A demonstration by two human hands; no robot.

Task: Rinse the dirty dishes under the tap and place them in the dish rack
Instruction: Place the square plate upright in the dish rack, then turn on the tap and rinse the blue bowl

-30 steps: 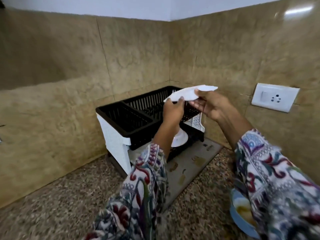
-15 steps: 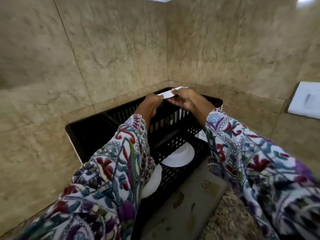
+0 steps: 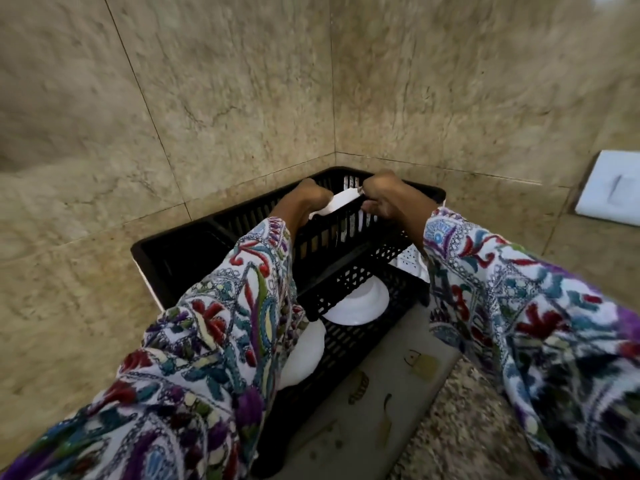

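Beige tiled walls (image 3: 214,109) meet in a corner. A white switch plate (image 3: 611,188) sits on the right wall. A grey mat (image 3: 374,403) with small motifs lies on the speckled counter (image 3: 460,431).

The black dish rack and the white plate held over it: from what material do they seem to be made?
The dish rack looks like moulded plastic, matt black: its walls and floor are a regular slotted grid. The white plate, held by the left hand and the right hand, looks smooth and opaque, perhaps melamine or glazed ceramic; blur leaves it open.
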